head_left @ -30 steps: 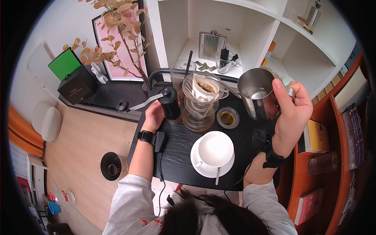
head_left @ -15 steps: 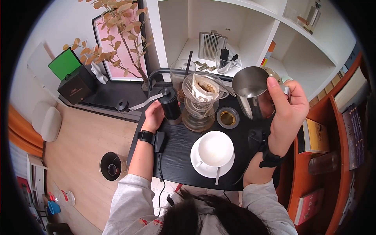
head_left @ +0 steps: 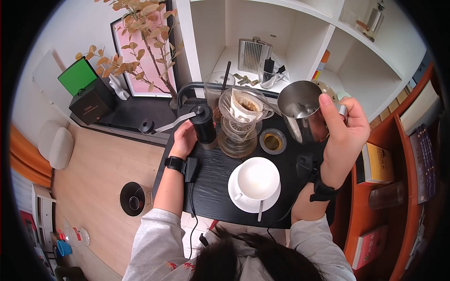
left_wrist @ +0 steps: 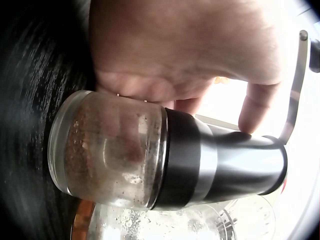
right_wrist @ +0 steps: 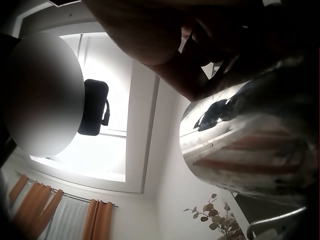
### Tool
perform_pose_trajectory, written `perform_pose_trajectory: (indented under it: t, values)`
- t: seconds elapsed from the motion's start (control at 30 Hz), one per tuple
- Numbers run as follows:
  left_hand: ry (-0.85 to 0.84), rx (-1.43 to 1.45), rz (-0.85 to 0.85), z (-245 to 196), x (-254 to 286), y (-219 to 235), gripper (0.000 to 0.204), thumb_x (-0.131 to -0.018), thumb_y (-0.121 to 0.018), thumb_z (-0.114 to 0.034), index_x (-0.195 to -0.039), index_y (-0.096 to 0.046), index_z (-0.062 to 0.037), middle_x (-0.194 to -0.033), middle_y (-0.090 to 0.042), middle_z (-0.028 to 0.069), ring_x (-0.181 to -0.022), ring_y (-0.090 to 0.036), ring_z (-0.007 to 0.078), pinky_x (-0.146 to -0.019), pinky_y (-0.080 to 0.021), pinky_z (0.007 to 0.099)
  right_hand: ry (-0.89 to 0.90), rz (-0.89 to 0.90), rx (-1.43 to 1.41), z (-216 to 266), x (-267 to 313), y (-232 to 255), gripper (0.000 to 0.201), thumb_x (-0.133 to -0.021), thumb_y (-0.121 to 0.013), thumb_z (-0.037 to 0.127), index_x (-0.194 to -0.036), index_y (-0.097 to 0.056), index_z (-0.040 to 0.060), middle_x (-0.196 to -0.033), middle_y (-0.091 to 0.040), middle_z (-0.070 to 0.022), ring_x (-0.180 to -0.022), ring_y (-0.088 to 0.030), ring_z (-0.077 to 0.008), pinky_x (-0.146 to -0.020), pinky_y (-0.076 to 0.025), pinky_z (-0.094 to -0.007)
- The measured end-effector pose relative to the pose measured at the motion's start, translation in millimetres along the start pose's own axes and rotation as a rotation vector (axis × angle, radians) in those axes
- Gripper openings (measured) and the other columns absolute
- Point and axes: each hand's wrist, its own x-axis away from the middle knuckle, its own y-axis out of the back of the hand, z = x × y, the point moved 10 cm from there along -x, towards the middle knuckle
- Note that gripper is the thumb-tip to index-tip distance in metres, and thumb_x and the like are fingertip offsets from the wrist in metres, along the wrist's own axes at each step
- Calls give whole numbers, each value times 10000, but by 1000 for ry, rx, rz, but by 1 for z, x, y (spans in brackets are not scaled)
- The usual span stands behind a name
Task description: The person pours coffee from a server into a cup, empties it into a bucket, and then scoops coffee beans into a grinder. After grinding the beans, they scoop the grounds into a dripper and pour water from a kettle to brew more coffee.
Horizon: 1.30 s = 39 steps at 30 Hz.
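My left hand point(head_left: 185, 137) grips a black hand coffee grinder point(head_left: 203, 124) that stands on the table. In the left wrist view, a thumb or finger tip touches the grinder's black body point(left_wrist: 235, 160), and its clear base point(left_wrist: 115, 150) has brown grounds inside. Raised over the table's right side, my right hand point(head_left: 346, 126) holds a steel pitcher point(head_left: 307, 119) by its handle, thumb at the rim. The pitcher's shiny side point(right_wrist: 245, 145) fills the right of the right wrist view. Between the hands, a glass dripper point(head_left: 226, 107) with a paper filter point(head_left: 241, 112) and grounds sits over a glass server point(head_left: 236, 146).
A white cup point(head_left: 258, 178) rests on a saucer point(head_left: 239, 203) with a spoon point(head_left: 260, 210) near the table's front. A small round dish point(head_left: 273, 141) lies beside the server. Behind the dripper is a tall clear glass point(head_left: 213, 89) with a dark stick. White shelves point(head_left: 262, 28) rise behind.
My right hand has shifted the pitcher slightly left, toward the dripper, and then kept it nearly still. My left hand and the grinder have stayed in place.
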Motion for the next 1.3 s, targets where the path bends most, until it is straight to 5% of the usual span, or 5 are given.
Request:
perform_pose_trajectory:
  t: [0.4, 0.5, 0.6, 1.3]
  values:
    - [-3, -5, 7, -1, 0, -2, 575, -914, -411, -397, -1271, -548, 31, -1171, -639, 204, -1095, -615, 275, -986, -447, 378, 95, 55, 125, 3, -13, 21, 320, -813, -775, 84, -671, -488, 87, -589, -424, 94, -477, -354, 17, -406, -254, -172]
    - [-8, -17, 7, -3, 0, -3, 575, -913, -412, -396, -1276, -545, 30, -1173, -637, 206, -1095, -615, 277, -989, -446, 380, -6, 40, 79, 1, -11, 27, 293, -831, -731, 43, -677, -488, 99, -664, -528, 47, -579, -449, -31, -536, -323, -190]
    - [-1, -5, 6, -1, 0, -2, 577, -913, -412, -396, -1279, -542, 30, -1176, -636, 208, -1099, -613, 278, -991, -444, 381, -33, -83, 87, 10, -8, 30, 287, -825, -726, 30, -676, -491, 100, -658, -520, 48, -569, -436, -34, -537, -320, -190]
    - [2, 21, 20, 0, 1, -2, 584, -912, -400, -389, -1270, -548, 48, -1194, -630, 210, -1123, -603, 291, -1018, -429, 390, -42, 22, -52, -3, -20, 29, 318, -843, -724, 61, -663, -464, 95, -631, -590, -19, -462, -490, -46, -380, -313, -194]
